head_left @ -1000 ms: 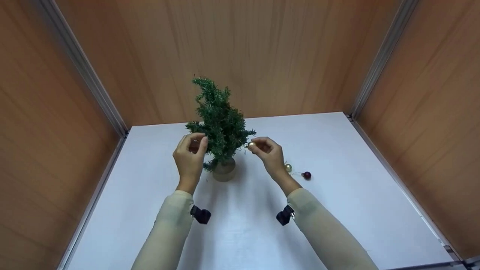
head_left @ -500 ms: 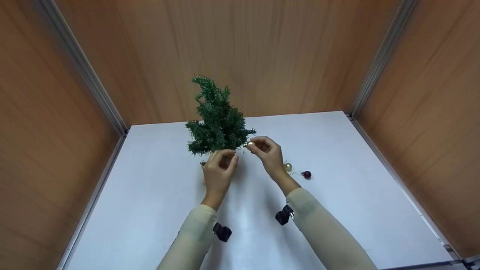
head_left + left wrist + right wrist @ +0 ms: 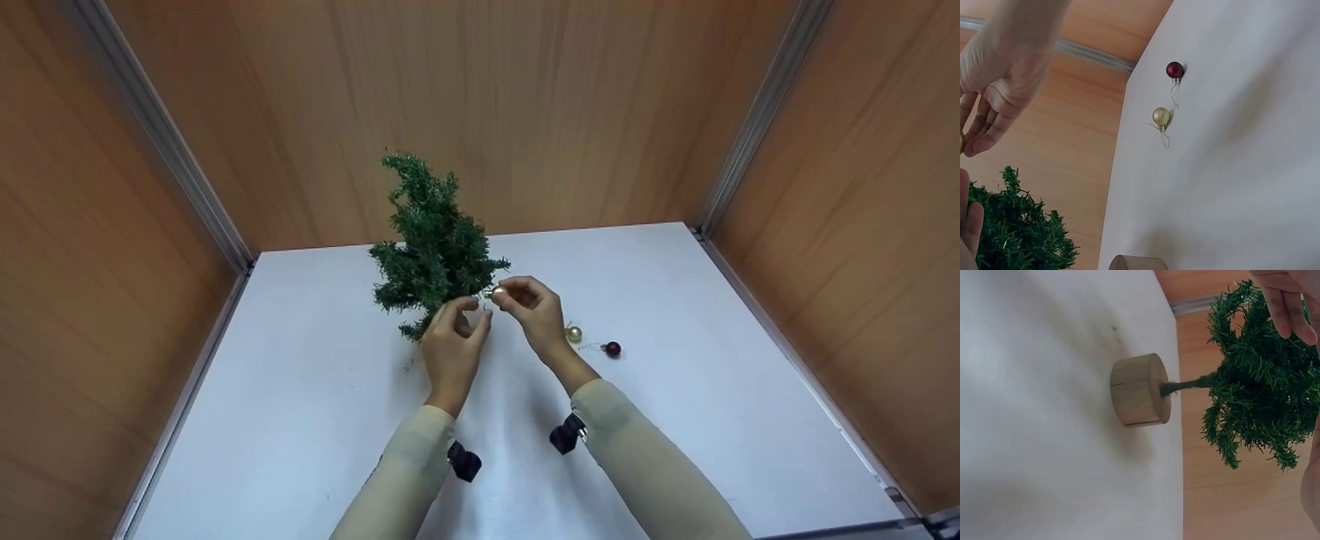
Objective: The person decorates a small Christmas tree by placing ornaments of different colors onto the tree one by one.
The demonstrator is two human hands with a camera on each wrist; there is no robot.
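A small artificial Christmas tree [image 3: 435, 247] stands on a wooden block base [image 3: 1140, 391]. At its lower right side, my right hand [image 3: 536, 307] pinches a gold bauble [image 3: 499, 293] between thumb and fingers, its cap facing the branches. My left hand [image 3: 452, 349] is just left of and below that bauble, thumb and index finger apart, close to its hanging loop. In the head view this hand hides the base. The left wrist view catches only the tips of the left hand [image 3: 968, 219] beside the foliage, and a sliver of the held bauble.
Right of the tree, a second gold bauble [image 3: 574, 334] and a dark red bauble [image 3: 612, 349] lie on the white table [image 3: 712, 420], thread loops attached. Wood-grain panels [image 3: 525, 112] enclose the back and both sides.
My left hand has moved right and down, from the tree's left branches to beside the held bauble. My right hand stays nearly in place, still pinching the gold bauble.
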